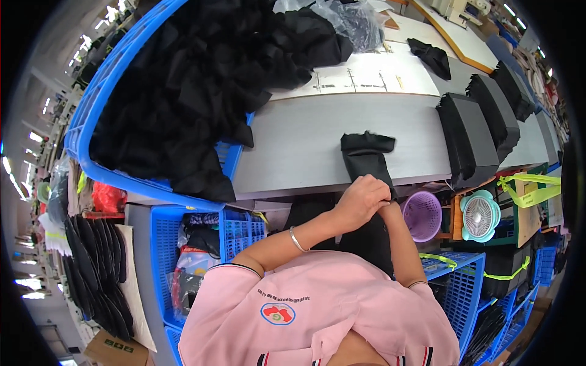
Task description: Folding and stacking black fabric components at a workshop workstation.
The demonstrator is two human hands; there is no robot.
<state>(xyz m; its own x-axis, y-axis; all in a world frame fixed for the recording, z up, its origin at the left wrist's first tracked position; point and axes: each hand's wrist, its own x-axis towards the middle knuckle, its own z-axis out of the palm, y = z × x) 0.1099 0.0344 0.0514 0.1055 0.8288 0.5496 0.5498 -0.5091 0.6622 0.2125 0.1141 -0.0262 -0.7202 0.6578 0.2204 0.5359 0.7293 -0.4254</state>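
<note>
A black fabric piece (365, 157) lies across the near edge of the grey table, its far end spread on the tabletop. My left hand (360, 200), with a silver bangle at the wrist, has its fingers bent closed on the near part of this piece. Right against it, my right hand (389, 209) is closed at the same piece; its fingers are mostly hidden by the left hand. The part of the fabric under both hands cannot be seen.
A big blue basket (97, 137) heaped with black fabric pieces (195, 91) stands at left. Stacked black pieces (467, 140) line the table's right side. Beyond the grey table (293, 140) lies a white marked board (372, 73). A purple basket (422, 216) and small fan (480, 216) are at right.
</note>
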